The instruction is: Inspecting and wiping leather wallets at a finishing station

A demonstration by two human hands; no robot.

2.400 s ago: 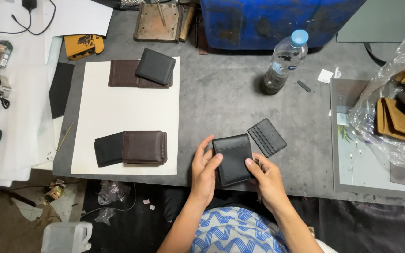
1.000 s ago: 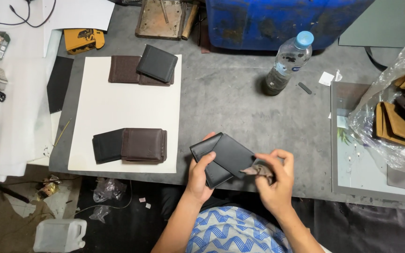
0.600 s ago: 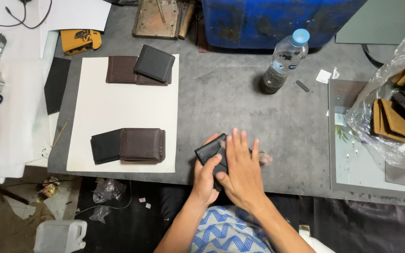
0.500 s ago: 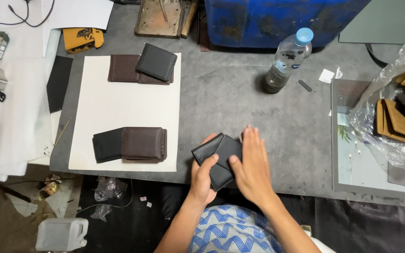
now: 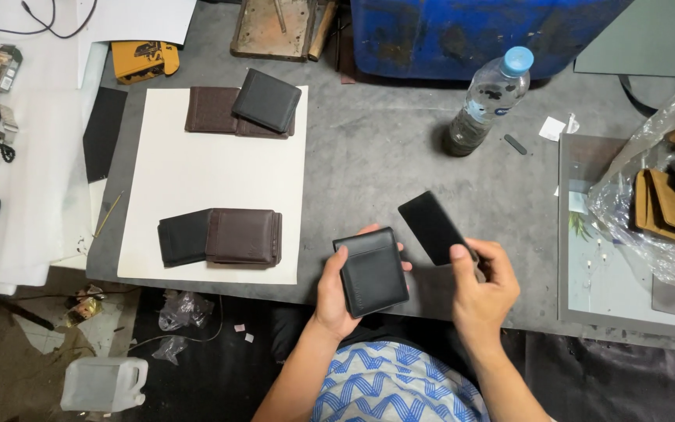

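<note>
Hands over grey counter [image 5: 369, 156] | my left hand [image 5: 336, 291] grips a folded black wallet [image 5: 371, 271] | my right hand [image 5: 484, 287] pinches a flat black card insert [image 5: 431, 227], tilted.

Two wallet pairs [image 5: 220, 236] lay on the sheet [image 5: 212, 172] left; bottle [image 5: 486, 101] behind; perhaps wallets in the bag [image 5: 666, 195] right.

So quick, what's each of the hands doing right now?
Left hand: closed on a folded black wallet, held over the table edge.
Right hand: thumb and fingers pinch a flat black card piece, held apart from the wallet.
</note>
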